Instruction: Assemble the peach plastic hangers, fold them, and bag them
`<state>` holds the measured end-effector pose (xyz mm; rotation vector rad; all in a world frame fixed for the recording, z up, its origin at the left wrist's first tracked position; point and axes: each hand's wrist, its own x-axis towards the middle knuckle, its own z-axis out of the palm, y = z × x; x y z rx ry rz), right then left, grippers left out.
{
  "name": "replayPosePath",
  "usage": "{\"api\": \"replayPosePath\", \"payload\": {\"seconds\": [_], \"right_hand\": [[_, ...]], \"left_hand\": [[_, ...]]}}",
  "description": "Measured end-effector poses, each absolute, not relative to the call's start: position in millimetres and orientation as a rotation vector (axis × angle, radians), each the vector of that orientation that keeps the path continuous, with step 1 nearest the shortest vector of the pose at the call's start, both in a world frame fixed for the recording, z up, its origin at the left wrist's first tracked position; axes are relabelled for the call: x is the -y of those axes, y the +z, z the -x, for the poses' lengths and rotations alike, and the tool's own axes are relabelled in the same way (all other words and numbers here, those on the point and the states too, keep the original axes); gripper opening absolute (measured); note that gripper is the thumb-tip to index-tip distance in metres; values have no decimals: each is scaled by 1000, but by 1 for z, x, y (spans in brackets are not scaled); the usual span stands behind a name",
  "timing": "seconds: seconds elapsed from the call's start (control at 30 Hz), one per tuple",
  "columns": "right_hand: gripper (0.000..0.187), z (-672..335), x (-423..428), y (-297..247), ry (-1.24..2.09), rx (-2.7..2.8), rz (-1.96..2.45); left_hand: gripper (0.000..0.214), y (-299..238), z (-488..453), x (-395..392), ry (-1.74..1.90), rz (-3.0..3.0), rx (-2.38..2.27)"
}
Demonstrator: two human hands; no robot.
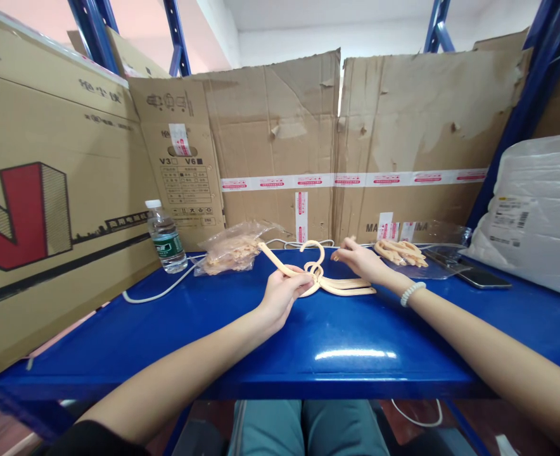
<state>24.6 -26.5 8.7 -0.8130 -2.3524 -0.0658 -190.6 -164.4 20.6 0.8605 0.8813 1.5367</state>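
Note:
My left hand (282, 292) is closed on a cream plastic folding hanger (347, 284), gripping it near the middle. Its hook points up and away from me. One arm rises to the left past my fingers, and parallel arms stretch right just over the blue table (270, 348). My right hand (362, 261), with a pale coiled band on the wrist, hovers beyond the hanger's right side, apart from it. Its fingers are curled together; whether something small is in them I cannot make out. More cream hanger pieces (401, 252) lie on clear plastic to its right.
At the back left lies a clear bag (230, 253) of cream pieces, beside a water bottle (166, 239) and a white cable (159, 294). A phone (482, 277) and a white wrapped package (541, 215) are on the right. Cardboard sheets (270, 139) wall the back; a large box (56, 145) stands left.

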Motion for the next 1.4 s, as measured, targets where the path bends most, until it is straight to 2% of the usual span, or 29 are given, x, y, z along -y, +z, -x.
{"api": "replayPosePath", "payload": {"seconds": [0.1, 0.23, 0.47, 0.6, 0.77, 0.87, 1.27, 1.4], "right_hand": [[27, -24, 38, 22, 160, 2070, 746], [33, -16, 61, 37, 694, 1831, 677], [35, 4, 75, 31, 1346, 1600, 510], [22, 5, 73, 25, 1431, 1501, 516], [22, 7, 74, 25, 1698, 1310, 592], [18, 10, 75, 23, 1682, 1220, 595], [33, 8, 71, 23, 1703, 958, 782], [20, 9, 74, 24, 1824, 1012, 804]], "left_hand": [[22, 21, 191, 164, 1526, -855, -854], [23, 17, 190, 162, 1506, -855, -823], [26, 11, 191, 158, 1488, -880, -833], [27, 10, 191, 158, 1478, -877, -845], [27, 11, 191, 158, 1462, -876, -851], [25, 12, 190, 159, 1452, -865, -866], [24, 15, 190, 161, 1448, -884, -886], [23, 15, 190, 161, 1437, -930, -918]]}}
